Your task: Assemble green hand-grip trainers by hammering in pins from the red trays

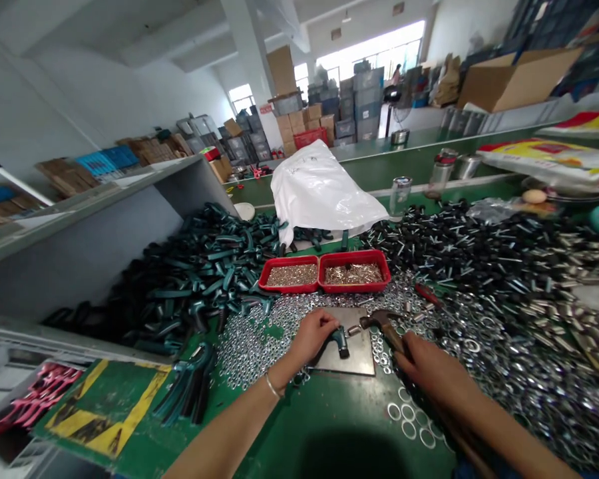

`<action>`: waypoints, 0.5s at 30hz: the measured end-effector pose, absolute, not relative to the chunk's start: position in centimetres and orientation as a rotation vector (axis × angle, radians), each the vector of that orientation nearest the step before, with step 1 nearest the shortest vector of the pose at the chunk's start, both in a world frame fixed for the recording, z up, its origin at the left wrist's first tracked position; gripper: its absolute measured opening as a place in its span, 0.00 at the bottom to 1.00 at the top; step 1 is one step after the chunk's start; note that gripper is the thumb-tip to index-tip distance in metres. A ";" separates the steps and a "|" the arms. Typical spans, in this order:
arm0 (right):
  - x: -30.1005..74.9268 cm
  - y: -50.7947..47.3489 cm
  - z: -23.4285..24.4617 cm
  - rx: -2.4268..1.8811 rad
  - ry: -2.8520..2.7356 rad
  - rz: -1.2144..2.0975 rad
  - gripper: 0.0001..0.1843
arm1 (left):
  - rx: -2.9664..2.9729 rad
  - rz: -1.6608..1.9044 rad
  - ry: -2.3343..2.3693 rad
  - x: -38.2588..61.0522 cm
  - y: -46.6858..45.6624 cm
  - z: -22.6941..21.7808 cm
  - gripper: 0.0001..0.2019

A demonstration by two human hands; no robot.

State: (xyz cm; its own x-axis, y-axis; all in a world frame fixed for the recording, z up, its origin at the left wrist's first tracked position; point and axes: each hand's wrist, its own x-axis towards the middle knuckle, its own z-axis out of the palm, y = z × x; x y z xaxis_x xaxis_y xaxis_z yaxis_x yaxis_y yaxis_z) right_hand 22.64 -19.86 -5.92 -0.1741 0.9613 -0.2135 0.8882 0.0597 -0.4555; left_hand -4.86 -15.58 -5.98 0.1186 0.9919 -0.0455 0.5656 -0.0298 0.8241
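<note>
Left hand closed around a teal handle, pressing it onto a steel plate, apparently as a firm backing. Right hand gripping a hammer, its head poised just beside. Red trays within reach. Washers litter the green table. Warehouse behind.

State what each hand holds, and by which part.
Left hand grips a teal-black handle piece at one end; right hand grips a hammer by its handle.
</note>
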 end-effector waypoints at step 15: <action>22.8 -20.4 -1.8 -1.584 -1.672 1.461 0.23 | 2.371 0.592 1.444 -4.4 -15.7 -5.4 0.09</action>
State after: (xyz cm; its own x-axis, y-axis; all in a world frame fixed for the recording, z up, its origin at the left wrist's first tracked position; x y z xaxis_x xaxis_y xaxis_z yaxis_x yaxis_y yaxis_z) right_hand 22.84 -20.38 -1.83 -0.2696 0.8976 -0.3488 0.4665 -0.1952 -0.8627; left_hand -4.44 -15.74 -5.42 0.4091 0.8927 0.1888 0.7683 -0.4487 0.4566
